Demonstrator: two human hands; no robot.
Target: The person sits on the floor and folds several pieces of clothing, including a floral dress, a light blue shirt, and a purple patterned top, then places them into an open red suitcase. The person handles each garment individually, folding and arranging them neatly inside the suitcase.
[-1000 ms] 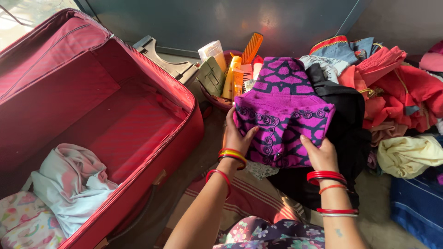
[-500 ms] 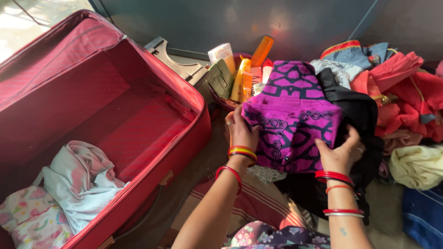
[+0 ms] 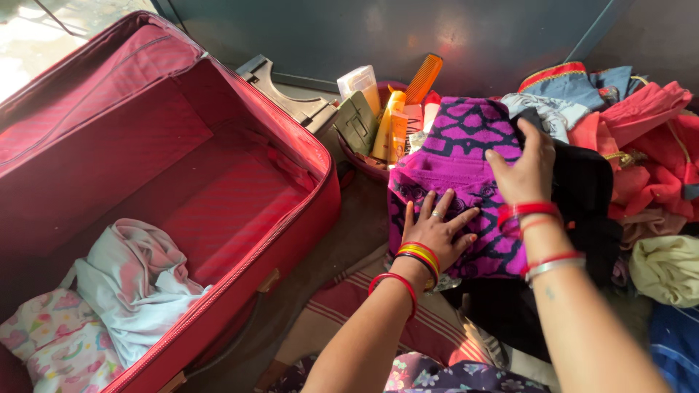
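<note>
Both hands flat on a folded purple garment

The left hand [image 3: 437, 231], fingers spread, presses the purple patterned garment [image 3: 459, 167]; the right hand [image 3: 523, 171] lies open further up it. The garment sits right of the open red suitcase [image 3: 240, 175], toiletries basket [image 3: 364, 161] beyond.

The red suitcase [image 3: 167, 182] runs off the left edge, the clothes pile [image 3: 641, 138] gets cut on the right, and the black garment [image 3: 582, 211] is mostly buried under the purple patterned cloth [image 3: 466, 153].
</note>
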